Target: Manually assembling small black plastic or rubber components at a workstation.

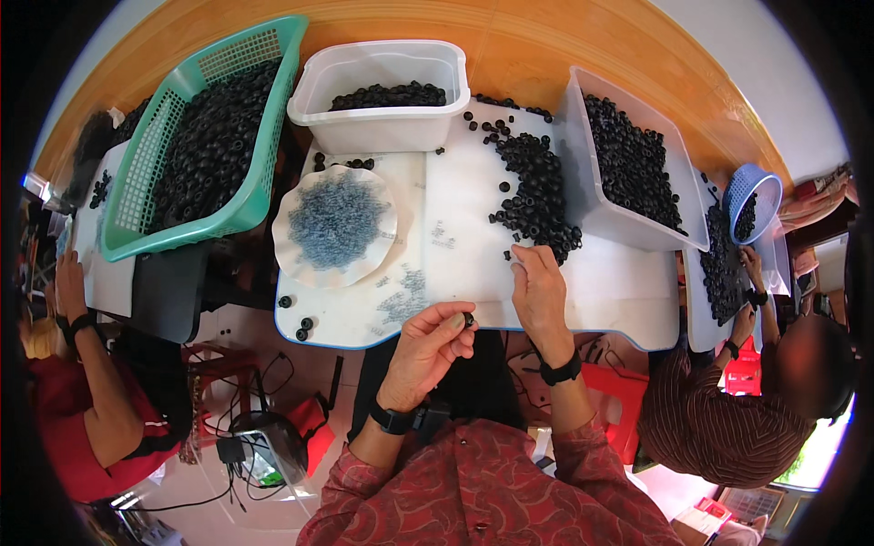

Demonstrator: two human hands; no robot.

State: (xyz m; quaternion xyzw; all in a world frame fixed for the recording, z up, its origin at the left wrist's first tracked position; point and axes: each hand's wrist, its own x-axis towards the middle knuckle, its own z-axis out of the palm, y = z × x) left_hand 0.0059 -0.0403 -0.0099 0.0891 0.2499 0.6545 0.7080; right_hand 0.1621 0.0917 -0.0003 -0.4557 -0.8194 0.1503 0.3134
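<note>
My left hand (423, 348) is over the table's front edge, thumb and fingers pinching a small black ring-shaped part (469, 319). Further right, my right hand (541, 296) reaches over the table with its fingers drawn together; whatever is in their tips is too small to make out. Just beyond those fingertips lies a loose pile of black parts (537, 177). One small black piece (507, 256) sits right beside the fingers. To the left, a white wavy-edged plate (289, 246) holds a heap of small bluish, clear-looking pieces (335, 218).
Black parts fill a green basket (114, 232), a white tub (382, 136) and a translucent bin (628, 214) around the white table (492, 282). Loose black parts (303, 329) lie near its left front corner. Co-workers sit left (100, 400) and right (719, 400).
</note>
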